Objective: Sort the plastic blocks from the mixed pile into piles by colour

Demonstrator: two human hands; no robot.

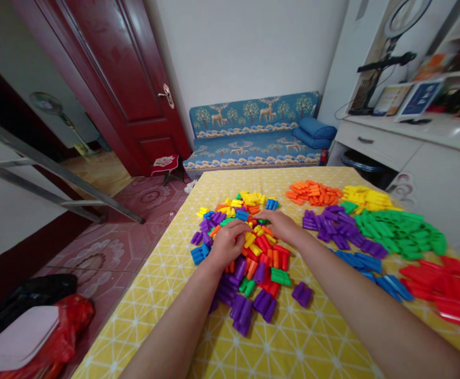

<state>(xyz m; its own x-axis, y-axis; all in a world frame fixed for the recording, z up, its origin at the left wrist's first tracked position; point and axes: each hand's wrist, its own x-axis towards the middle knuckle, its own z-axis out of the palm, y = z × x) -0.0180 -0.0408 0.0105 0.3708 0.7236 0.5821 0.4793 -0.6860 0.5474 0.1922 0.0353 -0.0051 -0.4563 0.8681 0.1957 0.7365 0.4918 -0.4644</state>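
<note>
Mixed heap of coloured plastic pieces (261,245), both hands in it

The heap lay near the middle of the yellow patterned tablecloth (147,316) — purple, red, orange, yellow, green and blue pieces jumbled together. The left hand (230,242) was over its left part, fingers bent downward among the pieces; from where I stood I could not tell whether they gripped one. The right hand (280,225) reached in at the far right side, fingertips by a dark green piece (265,221); whether it was grasped or merely touched, I could not tell.

A purple piece (302,293) lay apart, just right of the heap's near end. Farther right were single-colour piles: an orange pile (315,192), a yellow pile (372,199), a purple pile (328,226), a green pile (403,231) and a red pile (447,289). A blue pile (358,261) was partly hidden by the right forearm (344,273).

Beyond the cloth stood a blue sofa (249,145) with deer and trees on its cover — folded blue cushions (315,131) at its right end. A dark red door (123,79) was to the left, a white desk (447,173) to the right.
</note>
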